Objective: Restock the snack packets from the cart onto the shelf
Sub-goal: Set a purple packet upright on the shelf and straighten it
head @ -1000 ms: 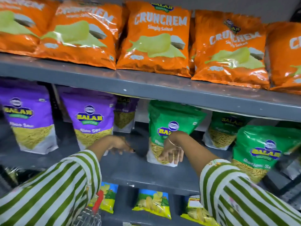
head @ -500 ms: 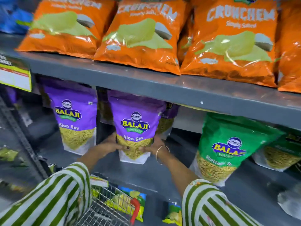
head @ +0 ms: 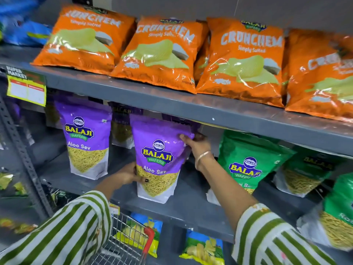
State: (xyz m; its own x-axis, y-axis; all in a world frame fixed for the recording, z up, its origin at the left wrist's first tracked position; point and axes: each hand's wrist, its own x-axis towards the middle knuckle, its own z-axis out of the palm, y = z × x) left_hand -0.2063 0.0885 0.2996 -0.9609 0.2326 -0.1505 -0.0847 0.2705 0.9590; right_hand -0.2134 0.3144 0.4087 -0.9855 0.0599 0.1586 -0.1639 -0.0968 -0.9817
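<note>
A purple Aloo Sev packet (head: 159,159) stands upright on the grey middle shelf (head: 183,205). My left hand (head: 129,174) grips its lower left edge, thumb on the front. My right hand (head: 196,145) holds its upper right corner, fingers curled behind. A second purple packet (head: 87,142) stands to the left, with more purple packets behind. The wire cart (head: 126,243) with a red handle sits below my left sleeve.
Orange Crunchem bags (head: 158,54) lie along the upper shelf. Green Balaji packets (head: 246,165) stand to the right on the middle shelf. Yellow chip packets (head: 204,247) sit on the lower shelf. A yellow price tag (head: 26,88) hangs at the left upright.
My hands left the green packet and came to the purple one. Since half a second ago my right hand has risen from its lower edge to its top right corner.
</note>
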